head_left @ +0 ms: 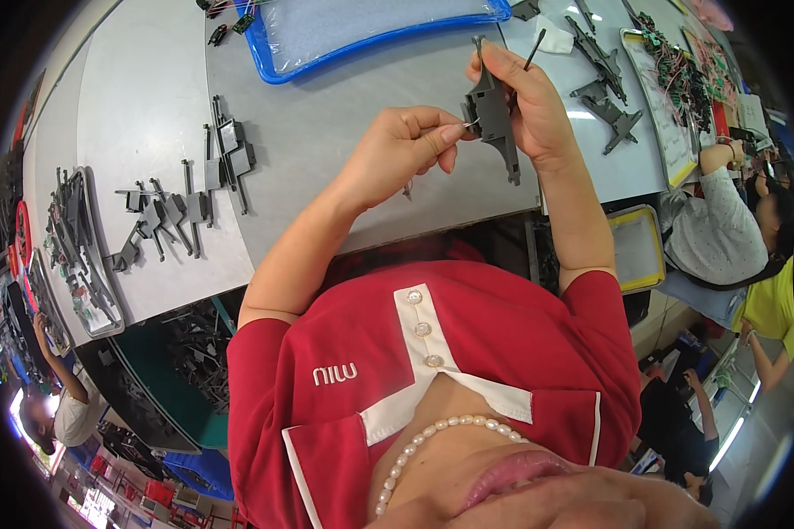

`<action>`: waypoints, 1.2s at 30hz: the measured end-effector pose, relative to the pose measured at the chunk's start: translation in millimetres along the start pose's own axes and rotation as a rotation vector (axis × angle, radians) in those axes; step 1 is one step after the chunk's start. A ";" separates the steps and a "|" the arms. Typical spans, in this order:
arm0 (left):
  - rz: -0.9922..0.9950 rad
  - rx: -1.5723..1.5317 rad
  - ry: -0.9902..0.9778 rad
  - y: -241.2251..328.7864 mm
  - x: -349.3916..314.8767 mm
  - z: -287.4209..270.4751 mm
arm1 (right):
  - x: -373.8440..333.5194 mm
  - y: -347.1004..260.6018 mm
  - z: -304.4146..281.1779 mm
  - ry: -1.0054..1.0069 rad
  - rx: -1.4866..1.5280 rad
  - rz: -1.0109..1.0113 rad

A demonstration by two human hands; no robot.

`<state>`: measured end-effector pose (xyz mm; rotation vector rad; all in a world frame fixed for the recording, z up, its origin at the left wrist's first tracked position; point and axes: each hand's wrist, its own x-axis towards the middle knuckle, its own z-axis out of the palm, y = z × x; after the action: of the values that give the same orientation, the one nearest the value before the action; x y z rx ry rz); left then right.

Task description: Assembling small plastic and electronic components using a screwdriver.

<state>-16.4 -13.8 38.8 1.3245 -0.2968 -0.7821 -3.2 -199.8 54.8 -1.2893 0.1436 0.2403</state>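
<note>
Grey plastic bracket held above the counter, both hands on it

Grey plastic bracket sits in mid-air over the grey counter, near its front edge. I see the right hand closed around the bracket's upper part, thumb and fingers wrapping it; a thin dark rod sticks up from this hand. Left hand is pinched narrow, thumb and forefinger nipping a small metal pin that touches the bracket's left side. Blue tray lies further back on the counter, well apart from the hands. A row of similar grey brackets lies to the left. More grey parts lie to the right, beside a white board with wired pieces.
</note>
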 end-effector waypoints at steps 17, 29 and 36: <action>0.188 0.129 0.161 -22.0 -0.2 12.0 | -40.0 -10.2 -19.2 -0.093 -0.435 0.214; 0.211 0.226 0.203 -19.3 -0.5 7.3 | -56.1 13.7 -10.8 -0.029 -0.156 0.057; 0.446 0.336 0.184 3.0 -4.9 3.6 | -56.4 7.4 -4.3 -0.129 -1.127 -0.605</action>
<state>-21.0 -13.1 43.6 1.5574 -0.5706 -0.2376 -59.4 -207.5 60.2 -2.3446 -0.5731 -0.1621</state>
